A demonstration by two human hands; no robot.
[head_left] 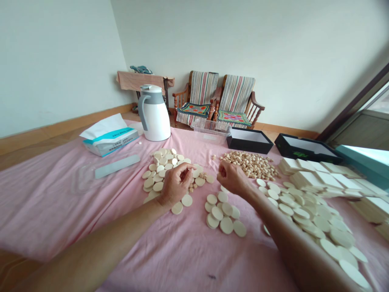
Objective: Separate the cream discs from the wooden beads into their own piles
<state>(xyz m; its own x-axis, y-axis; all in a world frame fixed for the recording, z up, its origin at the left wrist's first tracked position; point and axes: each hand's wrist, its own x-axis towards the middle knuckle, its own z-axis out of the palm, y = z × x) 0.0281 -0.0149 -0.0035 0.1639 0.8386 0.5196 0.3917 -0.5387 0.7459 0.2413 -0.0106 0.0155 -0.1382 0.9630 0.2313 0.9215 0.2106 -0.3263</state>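
Note:
My left hand [178,182] is closed, thumb and fingers pinched together above a pile of pale round discs [158,186], which look wooden. One disc [197,171] shows right at its fingertips; whether they grip it I cannot tell. A few small wooden knobs [191,186] lie just under that hand. My right hand [232,177] is curled closed beside a heap of small wooden knobs [252,164], and what its fingers hold, if anything, is hidden. Between my forearms lies a smaller group of discs [226,225].
On the pink cloth [136,251] stand a white-grey jug [156,117], a tissue pack [111,138], a clear plastic tub [209,132] and two black trays [251,142] [306,149]. More discs [322,223] and stacked pale square pieces [316,178] spread at right. Two chairs [200,91] stand behind.

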